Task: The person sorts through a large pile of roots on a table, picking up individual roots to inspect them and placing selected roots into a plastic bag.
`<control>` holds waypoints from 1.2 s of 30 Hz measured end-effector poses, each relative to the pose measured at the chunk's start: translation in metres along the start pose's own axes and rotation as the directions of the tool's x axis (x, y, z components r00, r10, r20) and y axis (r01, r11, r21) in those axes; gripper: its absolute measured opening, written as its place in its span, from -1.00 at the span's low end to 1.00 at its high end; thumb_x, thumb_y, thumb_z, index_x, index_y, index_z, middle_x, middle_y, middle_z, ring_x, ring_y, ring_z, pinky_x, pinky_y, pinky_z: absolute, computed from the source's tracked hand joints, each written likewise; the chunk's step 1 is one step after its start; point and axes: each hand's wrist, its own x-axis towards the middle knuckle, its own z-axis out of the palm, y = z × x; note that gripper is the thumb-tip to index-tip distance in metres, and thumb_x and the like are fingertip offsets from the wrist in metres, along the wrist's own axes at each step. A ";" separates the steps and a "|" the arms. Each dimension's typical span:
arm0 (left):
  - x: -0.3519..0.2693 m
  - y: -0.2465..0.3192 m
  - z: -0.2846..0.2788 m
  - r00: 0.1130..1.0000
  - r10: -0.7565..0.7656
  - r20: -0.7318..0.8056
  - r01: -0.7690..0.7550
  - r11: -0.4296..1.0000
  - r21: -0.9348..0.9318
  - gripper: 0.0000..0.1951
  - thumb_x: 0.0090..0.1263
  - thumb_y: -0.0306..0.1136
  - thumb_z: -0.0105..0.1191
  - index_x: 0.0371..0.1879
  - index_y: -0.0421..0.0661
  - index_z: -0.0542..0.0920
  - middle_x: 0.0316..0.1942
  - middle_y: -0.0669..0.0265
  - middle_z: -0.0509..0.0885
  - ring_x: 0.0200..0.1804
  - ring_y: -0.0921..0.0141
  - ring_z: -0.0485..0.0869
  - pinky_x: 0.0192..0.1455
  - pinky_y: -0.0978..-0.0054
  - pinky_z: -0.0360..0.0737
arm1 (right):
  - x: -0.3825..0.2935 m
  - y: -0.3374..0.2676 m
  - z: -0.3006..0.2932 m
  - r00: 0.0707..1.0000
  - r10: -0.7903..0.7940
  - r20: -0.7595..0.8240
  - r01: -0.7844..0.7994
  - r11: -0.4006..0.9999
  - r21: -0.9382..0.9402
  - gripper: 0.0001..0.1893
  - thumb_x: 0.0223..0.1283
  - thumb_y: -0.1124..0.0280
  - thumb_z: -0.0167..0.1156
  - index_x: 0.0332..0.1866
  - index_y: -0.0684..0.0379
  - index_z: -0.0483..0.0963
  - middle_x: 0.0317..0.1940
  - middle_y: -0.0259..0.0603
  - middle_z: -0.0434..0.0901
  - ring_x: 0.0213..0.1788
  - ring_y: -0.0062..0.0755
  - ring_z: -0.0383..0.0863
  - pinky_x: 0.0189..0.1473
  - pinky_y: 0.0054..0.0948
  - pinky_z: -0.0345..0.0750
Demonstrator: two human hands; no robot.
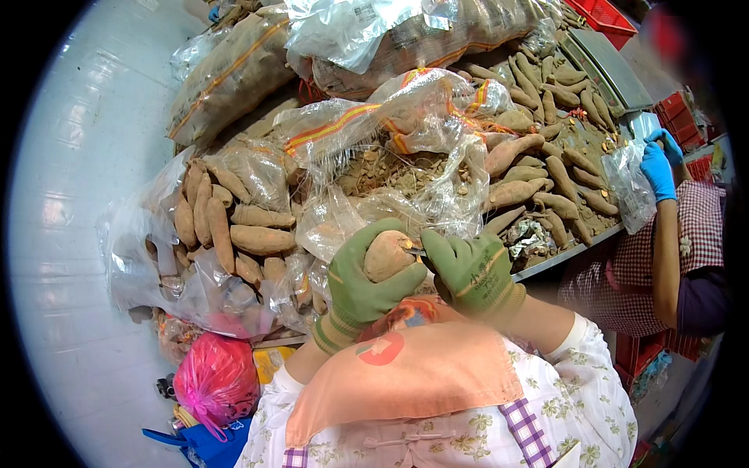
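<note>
A rounded sweet potato (386, 257) sits in the curled fingers of my left hand (357, 286), which wears a green knitted glove. My right hand (474, 272), gloved the same way, grips a small knife whose blade (416, 251) touches the tuber's end. The cut there shows yellow-orange flesh. The knife's handle is hidden inside my right fist. Just beyond both hands lies an open, translucent woven sack (333, 216) with soil and scraps in it. To the left, a clear plastic bag (164, 286) holds several long sweet potatoes (263, 240).
More sweet potatoes (562, 175) lie loose on the soil-strewn table at right, near its metal edge (567, 251). Full sacks (234, 82) rise at the back. A co-worker's blue-gloved hands (658, 169) hold a plastic bag at far right. A pink bag (216, 377) sits lower left.
</note>
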 end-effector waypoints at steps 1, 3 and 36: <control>0.000 -0.002 0.001 1.000 0.000 0.000 0.000 1.000 0.001 -0.38 0.08 -0.35 0.49 0.17 -0.26 0.61 0.01 0.22 0.73 0.02 0.42 0.68 0.13 0.42 0.63 | 0.000 -0.001 0.000 1.000 0.013 -0.010 -0.013 1.000 -0.024 -0.48 -0.06 0.49 0.34 0.13 0.26 0.49 -0.51 -0.25 0.50 -0.50 -0.20 0.57 -0.38 -0.20 0.42; -0.001 -0.007 0.002 0.999 0.032 -0.036 -0.033 0.999 -0.018 -0.37 0.07 -0.33 0.50 0.17 -0.25 0.61 0.03 0.22 0.72 0.03 0.42 0.67 0.15 0.40 0.61 | 0.003 -0.003 -0.001 1.000 0.018 -0.008 -0.018 1.000 -0.024 -0.49 -0.04 0.47 0.34 0.12 0.26 0.49 -0.51 -0.24 0.51 -0.51 -0.19 0.58 -0.40 -0.20 0.43; 0.012 -0.017 -0.024 0.939 0.031 0.343 0.052 0.972 -0.229 -0.40 0.09 -0.23 0.44 0.15 -0.21 0.63 0.02 0.21 0.75 0.04 0.41 0.70 0.16 0.38 0.62 | 0.005 0.019 -0.014 0.977 -0.205 -0.061 0.198 0.975 -0.100 -0.68 0.23 0.21 0.26 0.03 0.09 0.55 -0.54 -0.39 0.45 -0.57 -0.37 0.53 -0.55 -0.29 0.42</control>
